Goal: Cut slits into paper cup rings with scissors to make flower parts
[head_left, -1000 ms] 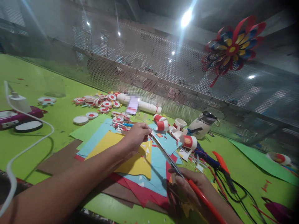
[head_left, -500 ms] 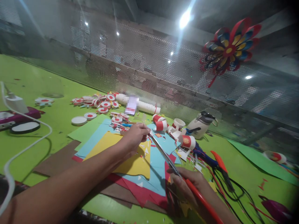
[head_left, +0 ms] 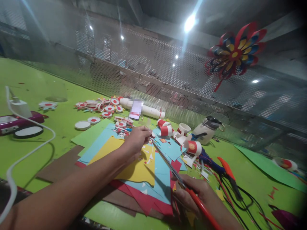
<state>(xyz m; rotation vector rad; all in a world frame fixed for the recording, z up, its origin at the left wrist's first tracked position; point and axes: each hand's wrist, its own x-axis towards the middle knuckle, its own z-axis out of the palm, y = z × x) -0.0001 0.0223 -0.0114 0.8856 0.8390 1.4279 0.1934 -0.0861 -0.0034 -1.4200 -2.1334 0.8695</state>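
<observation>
My left hand (head_left: 137,139) reaches across a stack of coloured paper sheets (head_left: 134,166) and pinches a small piece of paper at the tips of the scissors (head_left: 168,161). My right hand (head_left: 195,195) grips the red handles of those scissors low at the right, the long blades pointing up and left toward my left fingers. What the left fingers hold is too small to make out. Small white paper triangles lie on the yellow sheet (head_left: 141,167).
Red-and-white paper cups (head_left: 166,129) and cut round discs (head_left: 105,107) lie behind the paper, with a white tube (head_left: 148,110) and a white jug (head_left: 206,129). A charger and cable (head_left: 21,110) sit left. Orange pliers (head_left: 227,171) and black wires lie right. A mesh screen carries a paper flower (head_left: 236,52).
Both hands stay in place on the paper piece and the scissors; only the view has shifted slightly.
</observation>
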